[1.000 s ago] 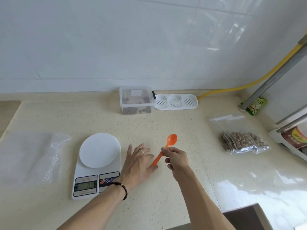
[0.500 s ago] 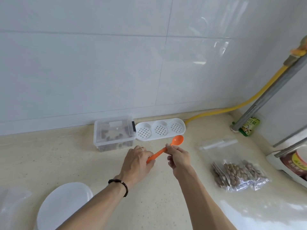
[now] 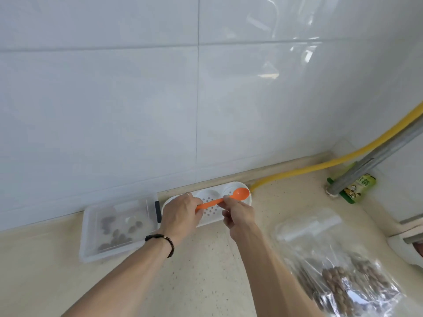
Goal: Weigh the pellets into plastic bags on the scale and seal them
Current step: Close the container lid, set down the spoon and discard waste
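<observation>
Both hands have carried the orange spoon (image 3: 223,199) away from the counter beside the scale and up toward the back wall; the scale has dropped out of view. Left hand (image 3: 180,217) holds the handle end, fingers curled round it. Right hand (image 3: 239,216) pinches the shaft near the bowl between thumb and fingertips. Spoon lies nearly level, bowl to the right, bowl looks empty. It is held over the white perforated tray (image 3: 207,210), which lies against the foot of the tiled wall (image 3: 137,99). A dark bead bracelet (image 3: 163,240) sits on the left wrist.

Just left of the tray: clear lidded box (image 3: 119,227) with a thin layer of brown pellets (image 3: 117,234) in the bottom. Lid appears on.

Right foreground on the beige counter (image 3: 206,282): clear plastic bags of pellets (image 3: 343,277), lying flat, well apart from the hands. Whether sealed, cannot tell.

A yellow hose (image 3: 320,165) runs along the wall base to the right corner, beside a grey pipe (image 3: 377,156) and a green carton (image 3: 357,187).
</observation>
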